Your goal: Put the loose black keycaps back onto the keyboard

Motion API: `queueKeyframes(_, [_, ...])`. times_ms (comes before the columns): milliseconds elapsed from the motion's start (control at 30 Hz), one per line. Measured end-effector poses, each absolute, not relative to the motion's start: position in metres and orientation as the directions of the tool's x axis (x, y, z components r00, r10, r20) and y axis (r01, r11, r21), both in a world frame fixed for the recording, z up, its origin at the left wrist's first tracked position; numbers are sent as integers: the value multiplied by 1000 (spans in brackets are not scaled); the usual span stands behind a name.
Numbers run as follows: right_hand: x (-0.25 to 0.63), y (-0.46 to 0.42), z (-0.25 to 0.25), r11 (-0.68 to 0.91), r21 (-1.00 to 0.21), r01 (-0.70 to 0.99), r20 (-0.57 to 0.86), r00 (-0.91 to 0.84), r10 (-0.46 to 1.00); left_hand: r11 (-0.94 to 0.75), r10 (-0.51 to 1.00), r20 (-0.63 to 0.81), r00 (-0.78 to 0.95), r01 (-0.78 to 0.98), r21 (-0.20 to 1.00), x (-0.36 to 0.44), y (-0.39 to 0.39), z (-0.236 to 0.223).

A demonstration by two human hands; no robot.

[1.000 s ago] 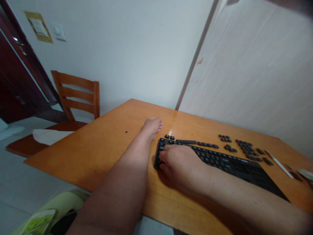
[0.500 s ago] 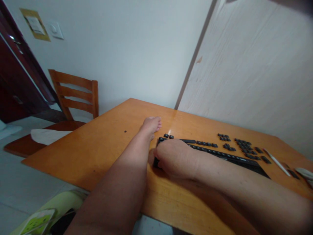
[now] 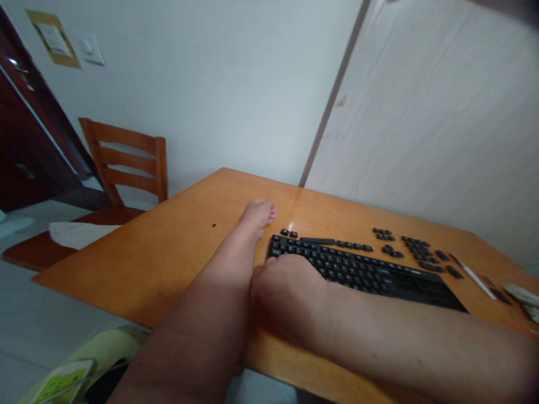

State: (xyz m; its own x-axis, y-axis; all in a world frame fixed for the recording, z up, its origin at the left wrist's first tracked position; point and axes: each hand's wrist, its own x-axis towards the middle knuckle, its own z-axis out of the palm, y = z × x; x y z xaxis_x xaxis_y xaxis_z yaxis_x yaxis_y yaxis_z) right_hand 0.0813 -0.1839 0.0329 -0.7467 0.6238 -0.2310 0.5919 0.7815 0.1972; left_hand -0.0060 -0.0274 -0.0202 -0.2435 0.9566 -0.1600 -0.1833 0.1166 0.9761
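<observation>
A black keyboard [image 3: 349, 269] lies slanted on the wooden table; its left part carries keys, while the right section looks bare of keycaps. My right hand [image 3: 290, 283] is curled at the keyboard's lower left corner. Its fingertips are turned away from view, and whatever they grip is hidden. Beyond the keyboard's upper left corner, my left hand [image 3: 259, 216] rests with its fingers folded in; any small thing inside cannot be made out. Two loose keycaps [image 3: 288, 233] sit beside the keyboard's top edge. A long keycap [image 3: 318, 241] and a row of small keycaps [image 3: 354, 246] lie along it.
More loose keycaps [image 3: 416, 248] are grouped at the right, near a white pen-like stick [image 3: 474, 276] and a pale cloth [image 3: 522, 297]. A tiny dark piece [image 3: 214, 225] lies on the table [image 3: 168, 252] at left. A wooden chair [image 3: 128, 160] stands beyond the left edge.
My right hand has moved down and slightly left, toward me, uncovering more of the keyboard's keys. The keyboard now shows its key face more fully. My left hand stays almost in place.
</observation>
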Motion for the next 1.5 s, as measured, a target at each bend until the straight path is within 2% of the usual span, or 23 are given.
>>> queueKeyframes(100, [83, -200, 30, 726, 302, 618, -189, -708, 681, 108, 960, -152, -236, -188, 976, -6, -28, -20])
queueKeyframes(433, [83, -220, 16, 600, 318, 734, -174, -577, 798, 106, 961, -148, -235, -180, 978, -5, -30, -19])
queueKeyframes(567, [84, -222, 14, 598, 319, 736, -181, -572, 800, 111, 960, -151, -234, -177, 978, -5, -31, -18])
queueKeyframes(800, [119, -219, 26, 685, 316, 656, -1, -722, 692, 118, 960, -160, -228, -186, 975, -7, -29, -17])
queueKeyframes(933, [139, -222, 27, 700, 350, 622, 33, -755, 654, 125, 962, -166, -219, -190, 974, -7, -26, -19])
queueKeyframes(1133, [143, -222, 23, 726, 266, 634, 34, -759, 650, 120, 962, -156, -225, -167, 979, -7, -26, -22])
queueKeyframes(1333, [139, -212, 28, 723, 134, 678, -50, -724, 688, 113, 962, -150, -229, -168, 979, -7, -27, -21])
queueKeyframes(1500, [143, -210, 29, 714, 99, 693, -57, -712, 699, 119, 960, -158, -230, -174, 977, -7, -27, -21])
